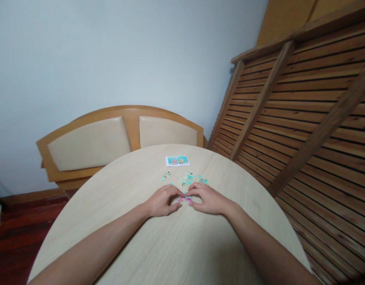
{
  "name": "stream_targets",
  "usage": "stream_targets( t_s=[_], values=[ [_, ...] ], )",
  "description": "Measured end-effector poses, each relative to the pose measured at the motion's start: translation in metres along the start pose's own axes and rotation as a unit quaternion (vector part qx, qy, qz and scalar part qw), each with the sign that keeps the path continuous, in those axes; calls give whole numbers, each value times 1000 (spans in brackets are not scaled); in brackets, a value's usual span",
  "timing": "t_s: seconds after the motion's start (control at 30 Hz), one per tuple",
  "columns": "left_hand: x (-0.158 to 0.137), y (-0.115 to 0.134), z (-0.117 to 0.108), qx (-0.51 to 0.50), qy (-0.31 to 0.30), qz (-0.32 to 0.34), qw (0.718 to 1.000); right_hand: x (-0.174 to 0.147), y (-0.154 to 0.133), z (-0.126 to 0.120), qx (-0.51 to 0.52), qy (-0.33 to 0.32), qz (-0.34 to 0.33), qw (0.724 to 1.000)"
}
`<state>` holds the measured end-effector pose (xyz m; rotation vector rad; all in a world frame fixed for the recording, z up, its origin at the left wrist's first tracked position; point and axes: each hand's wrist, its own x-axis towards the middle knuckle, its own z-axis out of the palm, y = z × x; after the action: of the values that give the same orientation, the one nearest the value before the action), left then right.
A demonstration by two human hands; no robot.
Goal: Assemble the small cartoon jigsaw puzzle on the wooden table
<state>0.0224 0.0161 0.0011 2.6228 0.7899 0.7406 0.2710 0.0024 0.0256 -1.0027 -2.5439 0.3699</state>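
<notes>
Pink pieces point(189, 201), small and flat like parts of a jigsaw, lie on the round counter point(170, 245), well to the near side of the picture card point(177, 160). A bit of teal sits among them, but whether these bits are joined or only lie close together is too small to tell. The left hand point(162, 200) is on the near side of the card and toward its left; the right hand point(210, 198) is likewise nearer than the card, out past its right edge. Both have bent fingers, with thumb and forefinger apart on either side of the pink pieces. Neither is clenched; I cannot tell whether either pinches a piece or just touches it.

Between the card and the hands are three loose groups: the left pieces point(165, 176) just nearer than the card's left end, the middle pieces point(187, 179) nearer than its right end, and the right pieces point(203, 180) nearer and further right of it.

The likeliest trouble, as I judge it, is the pink pieces skewing or parting if the two hands press unevenly from opposite sides. Forcing edges that do not match could bend a tab. The right hand's knuckles lie close to the middle and right pieces, so a careless sweep toward the card could scatter or mix them.
</notes>
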Motion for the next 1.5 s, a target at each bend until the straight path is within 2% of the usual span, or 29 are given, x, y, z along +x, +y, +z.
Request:
stream_targets(
  t_s=[0.17,0.37,0.57,0.97,1.5],
  values=[
    [1,-2,2,24,20,-51,998,0,-1,1,-3,5,-2,1000],
    [0,-6,4,-21,17,-32,999,1,-1,1,-2,-1,-5,1000],
    [0,-3,4,-23,9,-14,1000,0,-1,2,-5,4,-4,1000],
    [2,-3,8,-113,16,-45,992,2,-4,3,1,5,-24,1000],
    [1,1,5,-62,3,-9,998,5,-10,4,-3,7,-29,1000]
  ],
)
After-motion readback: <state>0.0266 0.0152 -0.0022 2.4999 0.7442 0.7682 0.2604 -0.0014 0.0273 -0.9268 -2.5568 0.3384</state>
